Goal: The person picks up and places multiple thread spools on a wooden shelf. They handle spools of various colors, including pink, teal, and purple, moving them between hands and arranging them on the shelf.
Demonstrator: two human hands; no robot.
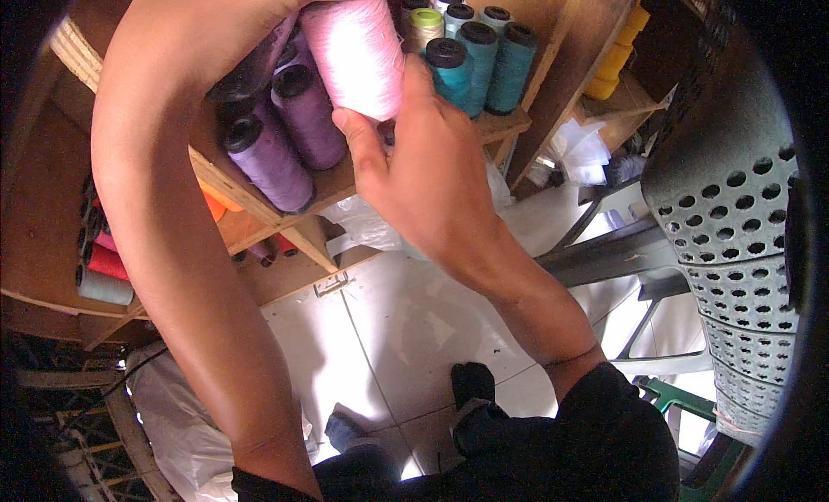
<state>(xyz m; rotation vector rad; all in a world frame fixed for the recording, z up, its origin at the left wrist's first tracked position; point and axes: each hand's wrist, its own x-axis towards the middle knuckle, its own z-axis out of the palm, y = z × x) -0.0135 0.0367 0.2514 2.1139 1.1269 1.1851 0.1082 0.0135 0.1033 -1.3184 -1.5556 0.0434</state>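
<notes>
Toward the lower left edge of the wooden shelving, a red spool is lying just above a grey spool. Left hand is arching over the shelf, reaching the top of a pink thread cone; fingers mostly running out of view, so cannot tell whether spread or pinching. Purple spools, black-ended, are leaning along the shelf's front edge. Pink cone is tilting above that edge, just beside them. Right hand is pinching its lower end between thumb and fingers. Teal spools are standing near the shelf's right front corner. Farther right, a yellow stack is sitting beyond the upright divider.
</notes>
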